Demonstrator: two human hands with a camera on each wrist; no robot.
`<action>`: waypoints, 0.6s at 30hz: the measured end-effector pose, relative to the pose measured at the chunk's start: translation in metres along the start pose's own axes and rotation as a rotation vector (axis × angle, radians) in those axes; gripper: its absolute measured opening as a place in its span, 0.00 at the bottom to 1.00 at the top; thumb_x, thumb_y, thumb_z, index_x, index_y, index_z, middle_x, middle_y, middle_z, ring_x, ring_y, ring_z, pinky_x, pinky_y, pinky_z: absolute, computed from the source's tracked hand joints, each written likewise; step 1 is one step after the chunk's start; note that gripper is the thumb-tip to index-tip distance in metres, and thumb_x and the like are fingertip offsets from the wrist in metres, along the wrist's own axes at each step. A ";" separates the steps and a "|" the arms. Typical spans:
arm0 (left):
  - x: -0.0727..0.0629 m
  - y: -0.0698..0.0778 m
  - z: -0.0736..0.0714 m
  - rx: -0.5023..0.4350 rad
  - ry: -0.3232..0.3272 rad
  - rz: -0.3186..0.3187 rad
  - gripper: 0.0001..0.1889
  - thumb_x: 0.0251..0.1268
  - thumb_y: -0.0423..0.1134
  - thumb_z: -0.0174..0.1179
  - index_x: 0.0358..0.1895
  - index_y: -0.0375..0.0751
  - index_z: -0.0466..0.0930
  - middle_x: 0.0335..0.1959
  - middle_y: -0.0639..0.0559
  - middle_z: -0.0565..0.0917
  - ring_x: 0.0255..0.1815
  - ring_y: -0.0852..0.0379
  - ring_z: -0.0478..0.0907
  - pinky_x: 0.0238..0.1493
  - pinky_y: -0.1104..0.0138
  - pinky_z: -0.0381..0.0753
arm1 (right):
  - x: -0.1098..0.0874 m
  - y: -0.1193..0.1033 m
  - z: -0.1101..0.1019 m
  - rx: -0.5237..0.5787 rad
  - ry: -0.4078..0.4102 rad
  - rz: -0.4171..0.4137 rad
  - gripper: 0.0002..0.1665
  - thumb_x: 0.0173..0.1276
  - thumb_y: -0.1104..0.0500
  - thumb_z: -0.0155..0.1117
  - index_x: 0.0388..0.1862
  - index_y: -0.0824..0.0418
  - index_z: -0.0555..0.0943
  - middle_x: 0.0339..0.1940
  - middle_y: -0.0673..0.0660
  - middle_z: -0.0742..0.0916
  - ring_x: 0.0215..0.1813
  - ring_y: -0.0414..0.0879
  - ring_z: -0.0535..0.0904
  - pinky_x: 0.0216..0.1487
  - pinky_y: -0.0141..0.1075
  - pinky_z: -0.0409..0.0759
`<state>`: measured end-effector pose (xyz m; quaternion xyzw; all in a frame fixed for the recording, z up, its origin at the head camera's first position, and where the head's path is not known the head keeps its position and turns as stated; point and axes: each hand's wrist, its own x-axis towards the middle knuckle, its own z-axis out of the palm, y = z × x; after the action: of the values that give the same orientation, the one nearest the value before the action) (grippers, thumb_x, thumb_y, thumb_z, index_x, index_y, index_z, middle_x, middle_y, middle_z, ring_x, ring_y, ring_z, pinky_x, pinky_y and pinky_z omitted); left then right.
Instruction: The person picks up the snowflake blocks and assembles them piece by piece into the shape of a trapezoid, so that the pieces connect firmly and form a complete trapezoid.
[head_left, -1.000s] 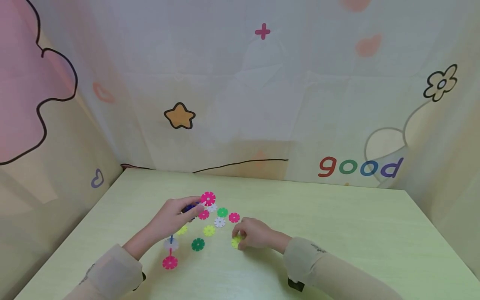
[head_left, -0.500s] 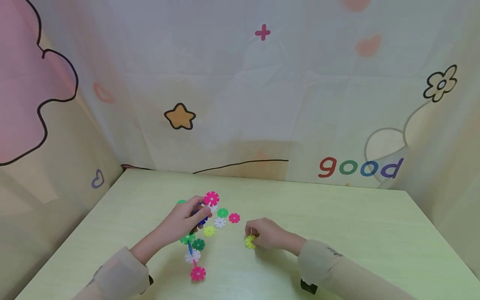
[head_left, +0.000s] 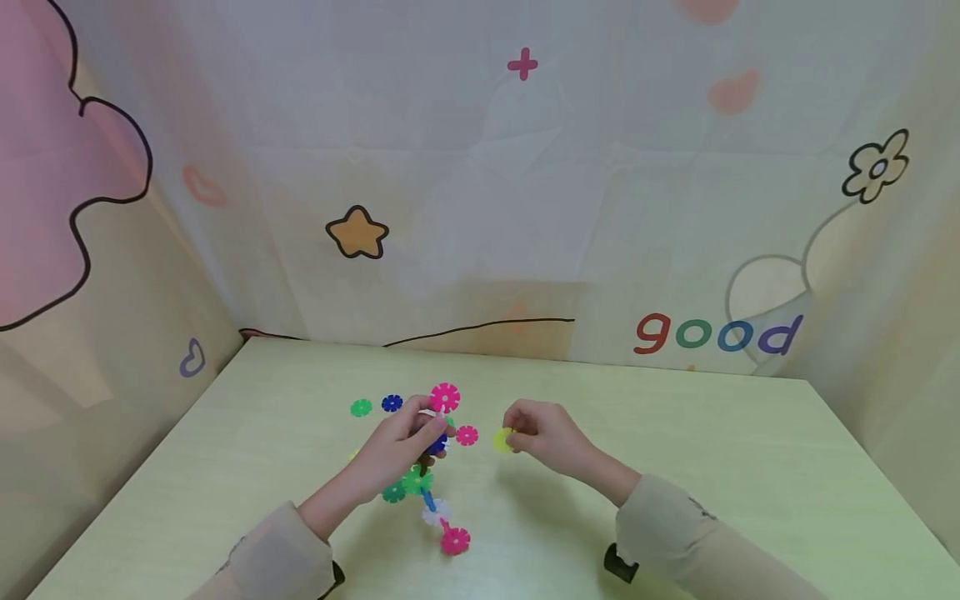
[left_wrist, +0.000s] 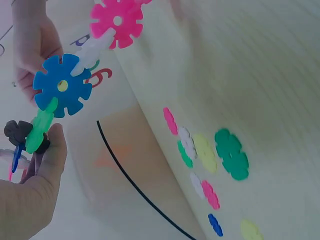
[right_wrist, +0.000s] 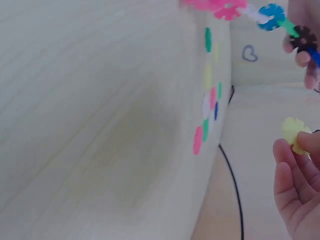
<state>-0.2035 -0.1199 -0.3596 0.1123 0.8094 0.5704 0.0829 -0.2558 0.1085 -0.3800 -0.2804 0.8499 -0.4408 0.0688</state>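
My left hand (head_left: 405, 442) pinches a chain of interlocking snowflake discs. A pink disc (head_left: 445, 397) tops it, and its lower end hangs down through a green disc (head_left: 417, 479) to a pink disc (head_left: 455, 541). In the left wrist view, the chain's blue disc (left_wrist: 70, 82) joins a green one near my fingers, with a black disc (left_wrist: 18, 132) beside it. To the right, my right hand (head_left: 555, 437) holds a single yellow snowflake disc (head_left: 502, 440) between thumb and fingers, raised off the table; the right wrist view shows that yellow disc (right_wrist: 295, 131) apart from the chain.
Loose discs lie on the pale wooden table (head_left: 712, 467): a green one (head_left: 361, 407), a dark blue one (head_left: 392, 403), a pink one (head_left: 467, 435) and a dark green one (head_left: 393, 492), among several others. A printed cloth (head_left: 465, 208) stands behind the table.
My left hand has moved right, swinging the chain with it over the loose discs. My right hand has picked the yellow disc up from the table and lifted it, shifting right.
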 end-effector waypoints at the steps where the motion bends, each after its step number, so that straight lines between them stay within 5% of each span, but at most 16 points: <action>1: 0.000 0.000 0.002 -0.013 0.005 0.000 0.20 0.64 0.48 0.48 0.55 0.43 0.62 0.44 0.46 0.79 0.35 0.54 0.77 0.35 0.66 0.77 | 0.000 -0.003 0.000 0.015 0.018 -0.004 0.03 0.58 0.68 0.58 0.31 0.63 0.75 0.29 0.59 0.83 0.28 0.42 0.78 0.32 0.28 0.78; 18: 0.000 -0.004 0.021 -0.130 0.005 -0.013 0.26 0.61 0.54 0.49 0.55 0.41 0.60 0.50 0.41 0.77 0.43 0.52 0.79 0.46 0.62 0.77 | 0.000 -0.026 0.014 0.131 0.192 -0.059 0.04 0.57 0.67 0.61 0.31 0.64 0.74 0.30 0.59 0.82 0.31 0.42 0.81 0.35 0.29 0.79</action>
<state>-0.1984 -0.1024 -0.3705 0.0998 0.7717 0.6213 0.0917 -0.2401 0.0871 -0.3680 -0.2566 0.8135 -0.5218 -0.0075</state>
